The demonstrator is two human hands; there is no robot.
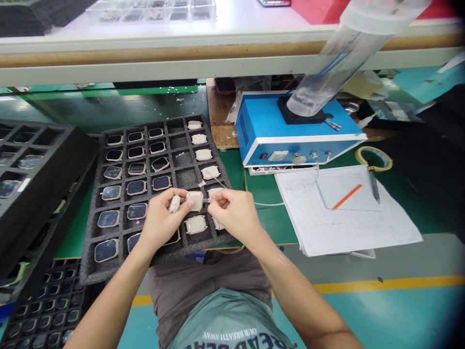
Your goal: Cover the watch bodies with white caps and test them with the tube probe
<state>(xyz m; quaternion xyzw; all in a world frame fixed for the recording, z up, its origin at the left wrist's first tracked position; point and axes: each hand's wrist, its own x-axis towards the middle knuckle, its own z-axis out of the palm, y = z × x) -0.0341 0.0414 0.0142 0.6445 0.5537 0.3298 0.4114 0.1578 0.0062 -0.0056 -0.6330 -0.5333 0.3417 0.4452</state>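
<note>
Near the lower right part of a grey foam tray (89, 252), my left hand (162, 218) pinches a beige watch case (195, 200) between thumb and finger. A second small beige piece (175, 203) shows between the fingers of that hand. Close on the right, my right hand (234, 211) has its fingertips pressed together on a thin clear piece (206, 200) that reaches the case's side. Dark-faced watch cases (136, 187) fill the tray's left columns, and beige cases (196, 224) lie in its right columns.
A blue box unit (301, 140) with a clear tube (327, 72) stands behind on the right. Papers (356, 223) with an orange stick (347, 197) and a pen (373, 184), a tape roll (387, 162), and more foam trays (54, 169) at left surround the work. A white cable (271, 204) crosses the table.
</note>
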